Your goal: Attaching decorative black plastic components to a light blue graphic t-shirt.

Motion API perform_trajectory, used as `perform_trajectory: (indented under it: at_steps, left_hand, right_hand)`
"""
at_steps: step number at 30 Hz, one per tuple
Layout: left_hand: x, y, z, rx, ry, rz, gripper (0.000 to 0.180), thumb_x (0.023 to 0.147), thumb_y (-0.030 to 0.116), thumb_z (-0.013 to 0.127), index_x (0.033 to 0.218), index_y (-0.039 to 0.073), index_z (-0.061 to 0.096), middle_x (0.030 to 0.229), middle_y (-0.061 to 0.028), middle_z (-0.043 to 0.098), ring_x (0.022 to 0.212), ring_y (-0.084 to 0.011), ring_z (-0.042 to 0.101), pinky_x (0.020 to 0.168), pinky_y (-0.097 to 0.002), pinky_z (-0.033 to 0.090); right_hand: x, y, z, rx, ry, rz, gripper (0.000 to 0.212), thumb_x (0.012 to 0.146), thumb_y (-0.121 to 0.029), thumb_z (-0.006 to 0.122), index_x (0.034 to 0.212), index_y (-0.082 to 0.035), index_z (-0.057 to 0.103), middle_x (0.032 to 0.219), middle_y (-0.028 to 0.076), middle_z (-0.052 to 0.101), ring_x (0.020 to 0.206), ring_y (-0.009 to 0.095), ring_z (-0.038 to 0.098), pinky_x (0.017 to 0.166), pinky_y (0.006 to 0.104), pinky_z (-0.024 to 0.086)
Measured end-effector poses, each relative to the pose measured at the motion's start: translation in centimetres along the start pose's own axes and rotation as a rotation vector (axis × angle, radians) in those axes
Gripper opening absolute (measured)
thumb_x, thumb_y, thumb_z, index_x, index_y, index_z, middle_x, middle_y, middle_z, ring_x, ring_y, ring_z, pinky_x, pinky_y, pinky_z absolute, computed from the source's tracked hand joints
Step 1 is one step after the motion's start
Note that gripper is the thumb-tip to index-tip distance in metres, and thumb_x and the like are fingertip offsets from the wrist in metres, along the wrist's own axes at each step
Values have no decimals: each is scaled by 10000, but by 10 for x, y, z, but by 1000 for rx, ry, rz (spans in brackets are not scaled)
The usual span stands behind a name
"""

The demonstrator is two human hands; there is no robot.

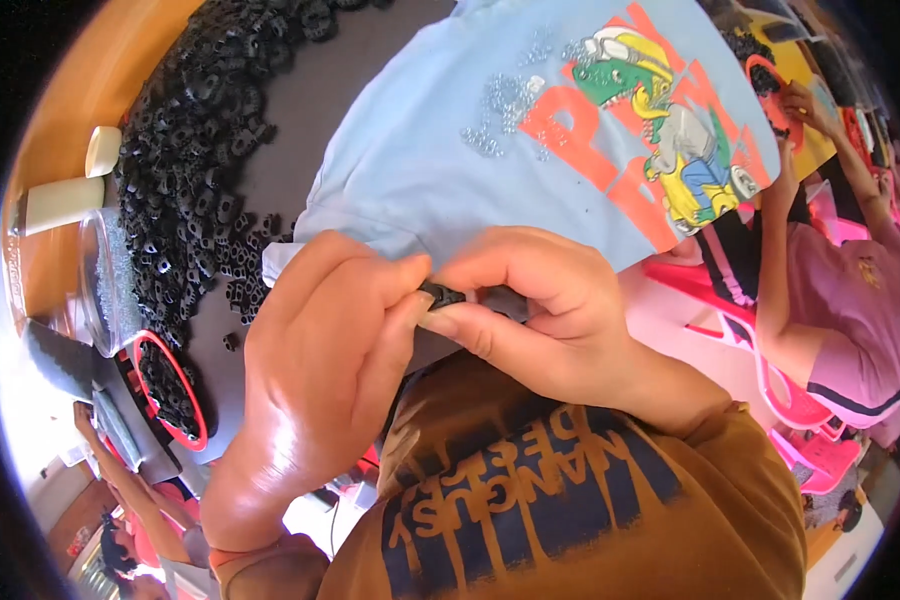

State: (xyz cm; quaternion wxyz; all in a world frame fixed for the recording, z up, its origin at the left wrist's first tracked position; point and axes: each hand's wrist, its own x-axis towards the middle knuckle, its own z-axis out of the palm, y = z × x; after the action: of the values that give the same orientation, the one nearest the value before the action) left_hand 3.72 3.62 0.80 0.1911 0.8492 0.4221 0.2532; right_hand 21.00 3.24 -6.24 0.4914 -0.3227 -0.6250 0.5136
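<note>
Small black plastic piece (447,294): dark, shiny in spots, uneven surface, partly hidden by fingers; finer detail too small to tell. Sits between fingertips of both hands, in front of brown shirt (590,490). Left hand (325,330) pinching piece's left end between thumb and index finger; right hand (565,310) gripping right end likewise, other fingers curled. Beyond hands, pale blue printed cloth (420,130) spread over dark grey counter (345,75). Left of cloth, big heap of black pieces (190,150); nearer body, red-rimmed basket (204,425) holding more.
</note>
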Motion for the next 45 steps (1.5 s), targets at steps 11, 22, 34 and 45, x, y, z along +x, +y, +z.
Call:
perform_trajectory:
  at_steps: [11, 22, 34, 45]
  left_hand:
    - [-8, 8, -8, -377, -32, -366, 141, 783, -33, 596, 918, -20, 636, 749, -96, 587, 661, -213, 553, 597, -293, 422]
    - [-4, 7, -4, -1, -73, -68, 215, 723, -73, 612, 935, -44, 606, 753, -137, 562, 650, -268, 545, 554, -334, 445]
    - [-13, 4, 20, 192, 134, 100, 369, 669, -19, 669, 1026, -83, 599, 834, -130, 586, 641, -247, 574, 562, -316, 476]
    - [-15, -6, 42, 265, 304, 166, 367, 671, -43, 685, 1023, -99, 598, 792, -119, 585, 612, -229, 569, 545, -315, 480]
  right_hand:
    - [-3, -10, -6, 496, -85, 321, 112, 833, -17, 643, 938, 17, 626, 838, 27, 639, 779, 62, 595, 665, 201, 490]
    - [0, -7, -11, 76, -183, 100, 140, 790, 52, 660, 924, 45, 621, 883, 98, 636, 786, 124, 603, 678, 235, 475]
    - [1, -11, 0, 475, -19, 303, 45, 820, -17, 652, 845, 16, 636, 762, 17, 632, 672, 41, 567, 571, 192, 456]
    - [1, -10, 4, 515, 96, 269, 50, 829, 13, 631, 875, 34, 634, 792, 42, 643, 719, 69, 607, 611, 205, 487]
